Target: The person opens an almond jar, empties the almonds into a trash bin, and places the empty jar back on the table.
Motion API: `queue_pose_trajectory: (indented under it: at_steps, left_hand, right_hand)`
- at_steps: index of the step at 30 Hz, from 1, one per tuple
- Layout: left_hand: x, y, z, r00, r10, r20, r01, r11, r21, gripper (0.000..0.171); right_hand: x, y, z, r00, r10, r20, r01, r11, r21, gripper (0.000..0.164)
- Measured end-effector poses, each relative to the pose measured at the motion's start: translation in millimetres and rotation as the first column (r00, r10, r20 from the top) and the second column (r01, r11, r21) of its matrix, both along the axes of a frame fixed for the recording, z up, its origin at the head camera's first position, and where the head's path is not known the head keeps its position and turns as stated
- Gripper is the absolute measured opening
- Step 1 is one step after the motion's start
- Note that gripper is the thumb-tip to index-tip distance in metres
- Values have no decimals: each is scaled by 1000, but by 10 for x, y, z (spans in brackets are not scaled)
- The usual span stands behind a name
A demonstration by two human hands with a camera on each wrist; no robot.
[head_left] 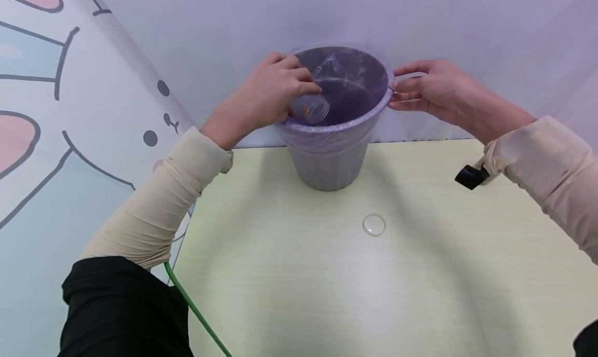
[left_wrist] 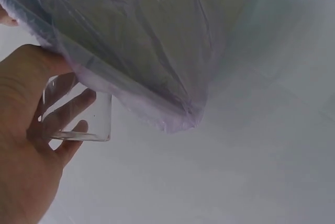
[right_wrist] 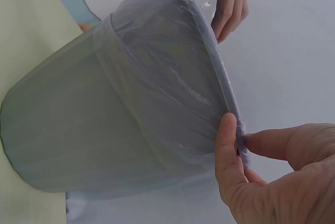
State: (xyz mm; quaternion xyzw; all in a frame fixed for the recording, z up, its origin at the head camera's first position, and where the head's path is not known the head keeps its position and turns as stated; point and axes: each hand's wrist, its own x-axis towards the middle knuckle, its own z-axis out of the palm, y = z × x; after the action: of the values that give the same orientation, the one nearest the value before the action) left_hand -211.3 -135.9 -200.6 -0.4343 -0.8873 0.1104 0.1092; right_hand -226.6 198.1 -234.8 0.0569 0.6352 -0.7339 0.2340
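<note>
A grey trash bin (head_left: 327, 167) stands on the table, lined with a thin, translucent purple bag (left_wrist: 152, 41) folded over its rim. My left hand (head_left: 285, 87) is at the bin's left rim and grips a small clear jar (head_left: 316, 109), tilted with its round end over the bin's opening. Through the jar's clear wall (left_wrist: 99, 119), the fingers behind it show in the left wrist view. My right hand (head_left: 432, 92) pinches the bin's right rim and the bag between thumb and fingers, as the right wrist view (right_wrist: 285, 177) shows.
A clear round lid (head_left: 374, 224) lies on the pale wooden table (head_left: 299, 274) in front of the bin. Close behind the bin is a pale wall (head_left: 224, 25); a wall with cartoon drawings (head_left: 107, 113) runs along the left. A green cord (head_left: 198, 313) hangs below the left sleeve.
</note>
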Motion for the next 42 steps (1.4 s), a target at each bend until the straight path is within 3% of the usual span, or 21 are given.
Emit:
queue_pose_trajectory:
  at_steps: [9,16,20,25,30,33,37,42]
  left_hand:
    - [-12,6,-8,1000,-14,-25,14,1000,-11,59]
    - [-14,39,-12,984,-68,-163,46,990,-134,48]
    - [-6,40,-24,979,-78,-188,51,988,-145,45]
    - [1,11,-24,991,-15,-130,-1,992,-123,49]
    - [-9,-35,-18,997,72,-6,-72,997,-7,64]
    - [-12,-51,-12,996,76,34,-78,995,66,66]
    - [3,-43,-3,998,49,34,-53,991,126,63]
    - [37,-19,12,999,42,16,-43,991,124,56]
  right_hand:
    - [-2,9,9,1000,-4,-1,4,1000,7,70]
    - [3,30,4,1000,-10,3,10,1000,1,69]
    - [7,37,1,1000,-11,7,11,1000,1,69]
    - [17,25,-3,1000,-17,14,17,1000,-14,67]
    - [17,8,-1,999,-25,24,25,999,-32,65]
    - [14,7,6,1000,-22,21,22,999,-22,66]
    - [14,14,0,1000,-23,11,24,1000,-20,65]
    - [9,13,-8,1000,-23,17,23,999,-22,67]
